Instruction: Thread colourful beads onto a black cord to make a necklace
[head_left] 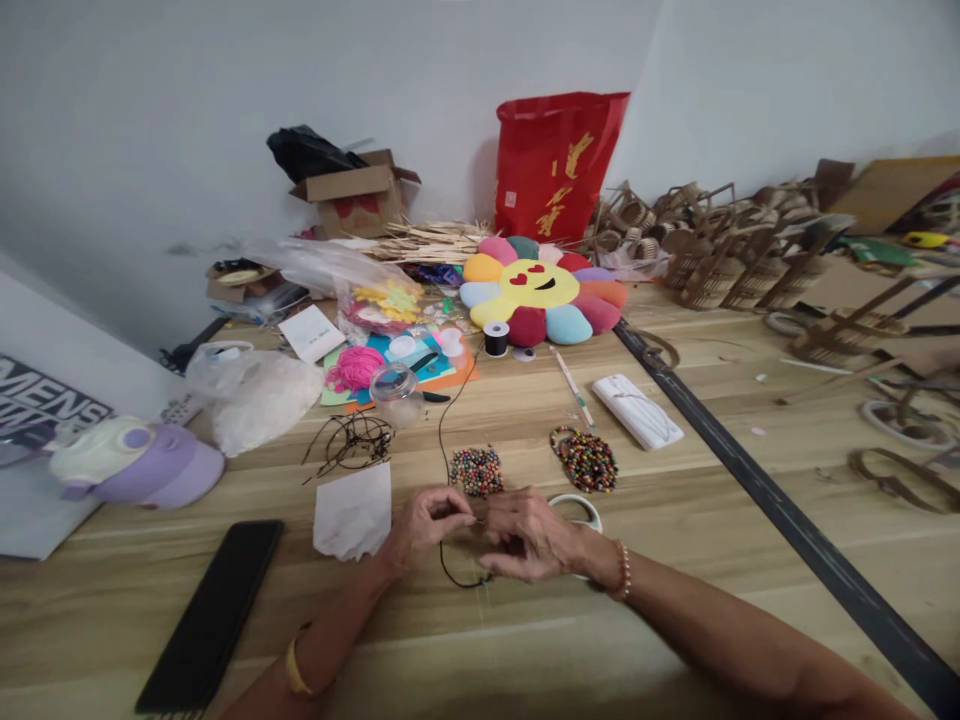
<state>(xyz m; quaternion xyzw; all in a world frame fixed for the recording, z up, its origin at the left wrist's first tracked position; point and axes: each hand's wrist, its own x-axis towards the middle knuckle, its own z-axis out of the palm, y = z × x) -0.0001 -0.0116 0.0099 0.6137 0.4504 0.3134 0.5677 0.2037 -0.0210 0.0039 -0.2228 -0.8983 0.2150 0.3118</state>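
Observation:
Just in front of the loose coloured beads [476,471], my left hand [427,522] is closed in a pinch, thumb against fingertip. My right hand [525,535] meets it from the right with curled fingers, fingertips almost touching the left ones. Whatever is pinched between them is too small to make out. A thin black cord [441,425] runs from the black spool [496,340] down past my left hand and curves below both hands. Beyond my right hand lies a heap of strung beads [587,460]. White-handled scissors [592,508] are partly hidden behind that hand.
A white paper [352,512] and a black phone [212,615] lie to the left. Tangled dark cords [351,443], a clear jar [396,392] and pink yarn [358,369] sit farther back. A white power bank [637,411] rests right, before a flower cushion [541,288].

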